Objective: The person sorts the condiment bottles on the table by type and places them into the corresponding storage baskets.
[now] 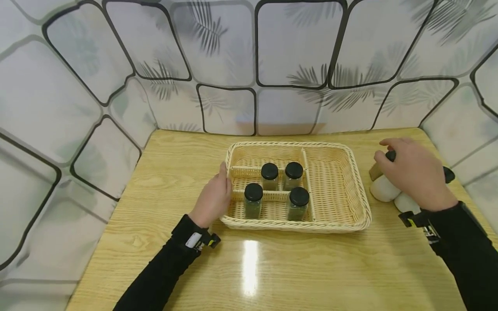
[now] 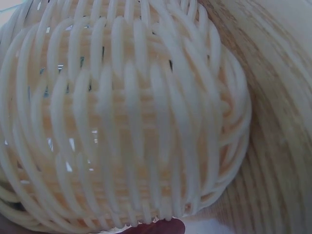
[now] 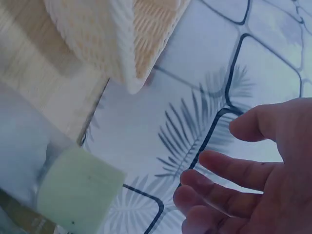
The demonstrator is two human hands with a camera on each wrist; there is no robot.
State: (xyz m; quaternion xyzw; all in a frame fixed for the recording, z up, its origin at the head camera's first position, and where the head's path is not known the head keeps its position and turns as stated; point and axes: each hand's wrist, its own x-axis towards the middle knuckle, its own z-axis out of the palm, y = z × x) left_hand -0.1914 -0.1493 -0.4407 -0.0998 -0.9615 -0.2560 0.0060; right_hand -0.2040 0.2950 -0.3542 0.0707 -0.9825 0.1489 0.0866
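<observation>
A light wicker basket (image 1: 359, 194) with dividers stands mid-table. My left hand (image 1: 212, 196) holds its left side; the left wrist view is filled by the woven wall (image 2: 131, 117), with one fingertip (image 2: 163, 226) at the lower edge. Inside stand several black-capped glass jars (image 1: 253, 201) of greenish contents. To the right of the basket, my right hand (image 1: 418, 170) hovers over a cluster of containers: rounded whitish ones (image 1: 384, 189), a tan one (image 1: 375, 172), and dark caps (image 1: 449, 174). The right wrist view shows its fingers (image 3: 229, 170) loosely bent, with nothing between them.
The basket's right compartment (image 1: 330, 185) is long and undivided. Behind the wooden table (image 1: 175, 268) and along its sides hangs a pale patterned cloth (image 1: 292, 47). A pale green surface (image 3: 80, 190) shows low in the right wrist view.
</observation>
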